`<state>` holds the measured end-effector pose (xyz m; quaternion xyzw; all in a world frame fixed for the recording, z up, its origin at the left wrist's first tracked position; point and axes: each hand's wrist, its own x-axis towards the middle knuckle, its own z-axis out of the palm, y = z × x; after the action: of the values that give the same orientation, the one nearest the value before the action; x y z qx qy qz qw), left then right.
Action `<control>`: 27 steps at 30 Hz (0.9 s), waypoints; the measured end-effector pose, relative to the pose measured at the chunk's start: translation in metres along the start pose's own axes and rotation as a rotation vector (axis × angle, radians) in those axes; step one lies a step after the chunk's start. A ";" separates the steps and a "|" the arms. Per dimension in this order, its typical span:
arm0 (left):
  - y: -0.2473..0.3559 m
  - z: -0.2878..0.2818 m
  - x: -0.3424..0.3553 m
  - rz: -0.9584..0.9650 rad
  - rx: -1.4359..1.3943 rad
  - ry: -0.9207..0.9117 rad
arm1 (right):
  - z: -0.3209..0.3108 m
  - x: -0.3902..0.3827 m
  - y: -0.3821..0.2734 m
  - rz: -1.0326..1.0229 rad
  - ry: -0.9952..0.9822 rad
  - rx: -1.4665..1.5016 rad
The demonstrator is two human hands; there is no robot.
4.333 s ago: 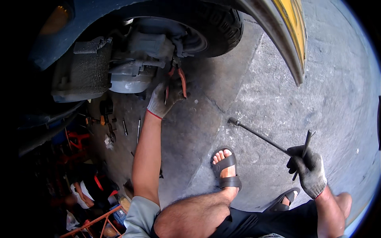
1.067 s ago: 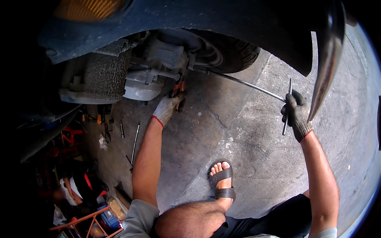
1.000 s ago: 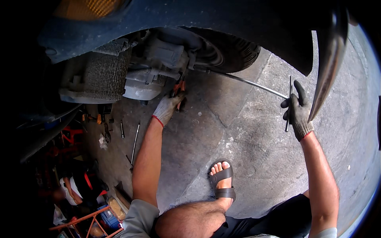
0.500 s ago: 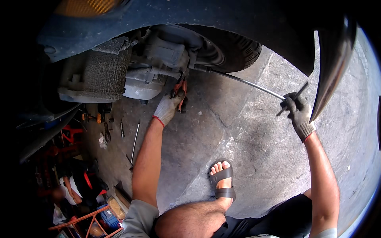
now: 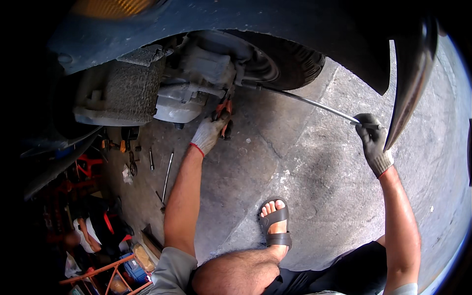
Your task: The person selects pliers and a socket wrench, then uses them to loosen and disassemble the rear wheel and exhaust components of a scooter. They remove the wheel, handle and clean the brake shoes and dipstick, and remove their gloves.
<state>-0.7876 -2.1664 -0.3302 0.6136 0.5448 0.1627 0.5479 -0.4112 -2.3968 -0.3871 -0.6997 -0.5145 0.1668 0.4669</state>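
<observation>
The long, straight silver metal rod [image 5: 314, 103] reaches under the vehicle, its far end beside the dark rubber tyre [image 5: 305, 69]. Your right hand [image 5: 371, 132] is closed on its near end; your left hand [image 5: 211, 132], well apart, is clamped on the red-handled pliers [image 5: 225, 106]. Judged: tools placed, work under way. The grey metal housing [image 5: 209, 66] is undetached; any loosening cannot be verified.

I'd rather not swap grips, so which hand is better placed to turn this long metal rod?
Probably your right: the right hand grips the outer end of the long metal rod, while the left hand is away from that end, occupied with a red-handled tool.
</observation>
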 end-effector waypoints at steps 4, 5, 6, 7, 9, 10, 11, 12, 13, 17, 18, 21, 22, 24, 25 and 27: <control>-0.001 -0.001 -0.001 0.018 0.104 0.050 | 0.006 0.005 -0.001 0.479 -0.100 0.404; -0.002 -0.002 -0.001 0.019 0.106 0.051 | 0.003 0.008 -0.018 0.711 -0.144 0.540; -0.002 -0.004 -0.001 0.022 0.120 0.051 | 0.006 0.010 -0.019 0.774 -0.110 0.514; 0.000 -0.002 -0.001 0.023 0.128 0.048 | 0.009 0.008 -0.013 0.774 -0.108 0.511; 0.003 0.002 -0.002 0.046 0.137 0.062 | 0.012 0.004 -0.002 0.547 0.004 0.524; 0.006 0.003 -0.003 0.067 0.149 0.080 | 0.011 0.003 -0.004 0.499 0.039 0.556; 0.006 0.003 -0.002 0.067 0.148 0.079 | 0.009 0.002 -0.005 0.451 0.073 0.587; 0.005 0.003 -0.001 0.050 0.126 0.059 | 0.006 0.000 -0.003 0.243 0.037 0.343; 0.004 0.002 -0.001 0.031 0.109 0.042 | 0.005 -0.001 -0.003 0.035 0.000 0.104; -0.002 -0.001 0.000 0.035 0.081 0.037 | -0.004 0.002 -0.011 -0.108 -0.001 -0.216; -0.003 -0.001 0.001 0.042 0.070 0.042 | -0.006 0.003 -0.009 -0.081 -0.064 -0.182; -0.005 0.004 0.006 0.064 0.060 0.037 | 0.007 -0.003 0.021 0.377 -0.092 0.212; -0.006 0.001 0.005 0.069 0.073 0.043 | 0.008 -0.001 0.017 0.377 -0.095 0.217; -0.009 -0.004 0.004 0.073 0.094 0.046 | 0.008 0.005 0.002 0.670 -0.207 0.351; -0.009 -0.004 0.005 0.082 0.108 0.040 | 0.013 0.004 0.001 0.670 -0.206 0.350; -0.011 -0.004 0.006 0.085 0.106 0.035 | 0.018 0.001 0.003 0.508 0.032 0.390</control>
<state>-0.7943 -2.1612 -0.3408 0.6613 0.5358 0.1676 0.4976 -0.4217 -2.3870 -0.3980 -0.7057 -0.2741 0.3624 0.5437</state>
